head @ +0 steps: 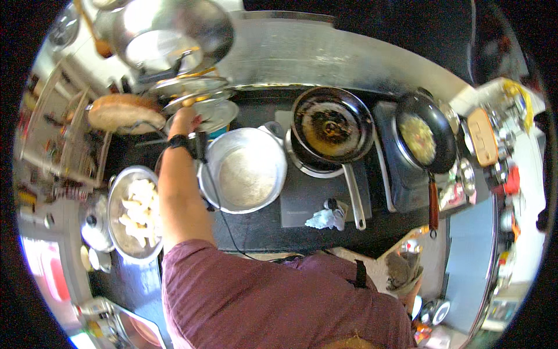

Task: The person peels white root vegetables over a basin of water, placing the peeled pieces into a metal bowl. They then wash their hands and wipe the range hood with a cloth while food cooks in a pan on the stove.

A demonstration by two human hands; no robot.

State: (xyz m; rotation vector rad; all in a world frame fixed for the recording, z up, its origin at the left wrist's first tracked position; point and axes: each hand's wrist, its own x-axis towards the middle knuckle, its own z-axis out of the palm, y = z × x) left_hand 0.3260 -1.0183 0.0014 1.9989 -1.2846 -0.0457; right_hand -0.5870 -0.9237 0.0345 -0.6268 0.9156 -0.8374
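Note:
My left hand [187,120] reaches forward to several glass pot lids [213,113] stacked on edge at the back left. Blur and the forearm hide my fingers, so any hold on a lid is unclear. Right of my forearm stands a large aluminium pot [244,170] with a pale, whitish inside. A steel bowl [135,244] of pale, cut pieces of food [139,211] is at my left. At the lower right, part of my right forearm [413,299] shows beside a dark grey thing, perhaps cloth [402,267]; the hand itself is not clearly seen.
A dark frying pan [333,124] with browned residue rests over a cooktop [301,196]. Farther right, a black wok [440,131] holds chopped yellowish food [417,139]. A crumpled pale-blue cloth [324,219] lies in front. A large metal vessel [209,30] stands back left.

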